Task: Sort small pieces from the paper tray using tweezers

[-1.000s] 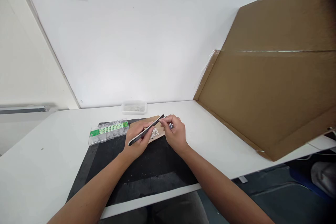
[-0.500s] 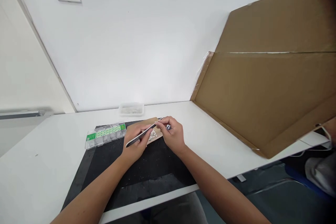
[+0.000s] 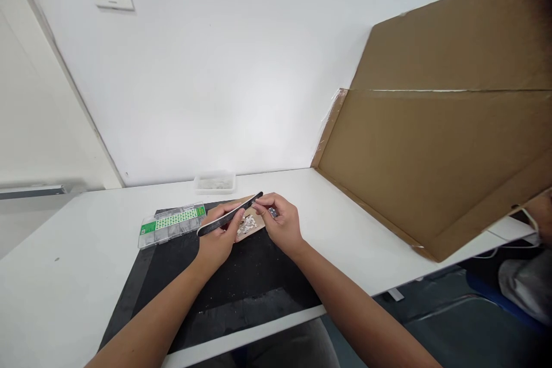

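My left hand (image 3: 217, 244) is closed around a black nail file (image 3: 221, 222) with a pale edge, its far end slanting up to the right. Close to that end, the fingertips of my right hand (image 3: 282, 223) are pinched together. Whatever is between them is too small to make out. Below the file, small whitish pieces (image 3: 247, 225) lie heaped on a tan board or tray (image 3: 254, 230), partly hidden by both hands. Some small shiny dark bits (image 3: 273, 213) show behind my right fingers.
A black mat (image 3: 241, 276) covers part of the white table (image 3: 345, 241). To the left lies a clear compartment box (image 3: 172, 224) with a green label. A translucent tray (image 3: 214, 184) stands by the wall. A large cardboard sheet (image 3: 431, 149) leans at right, with another person's hand (image 3: 541, 213) beyond.
The file has shifted slightly left and its far end now shows past the right fingertips. More of the whitish pieces are visible. My right hand remains pinched beside the file.
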The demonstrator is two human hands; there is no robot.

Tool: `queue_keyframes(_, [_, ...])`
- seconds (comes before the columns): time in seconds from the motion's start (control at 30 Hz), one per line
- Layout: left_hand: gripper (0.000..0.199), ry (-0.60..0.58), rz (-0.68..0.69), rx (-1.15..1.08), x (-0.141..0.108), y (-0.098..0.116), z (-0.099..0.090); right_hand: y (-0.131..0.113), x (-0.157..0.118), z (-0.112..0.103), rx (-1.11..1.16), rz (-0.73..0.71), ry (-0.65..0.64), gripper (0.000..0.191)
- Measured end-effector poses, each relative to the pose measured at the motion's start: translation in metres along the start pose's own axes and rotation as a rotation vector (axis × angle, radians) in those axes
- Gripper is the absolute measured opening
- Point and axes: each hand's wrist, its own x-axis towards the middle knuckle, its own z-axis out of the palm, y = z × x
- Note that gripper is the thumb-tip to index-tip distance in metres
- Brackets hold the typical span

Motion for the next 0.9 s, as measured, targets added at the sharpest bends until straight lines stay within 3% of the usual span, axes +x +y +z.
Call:
queue_keyframes(0.37, [0.028, -0.004, -0.002, -0.010, -0.002, -0.007, 0.002, 0.002, 0.004, -0.005, -0.024, -0.043, 0.069, 0.015])
queue_keyframes(0.73, [0.030, 0.008, -0.013, 0.029, -0.001, -0.007, 0.001, 0.005, 0.004, 0.002, 0.296, 0.155, 0.118, 0.019])
queue_keyframes(0.9, [0.028, 0.012, 0.029, 0.059, -0.001, -0.009, 0.000, 0.006, 0.008, -0.001, 0.280, 0.174, 0.149, 0.022])
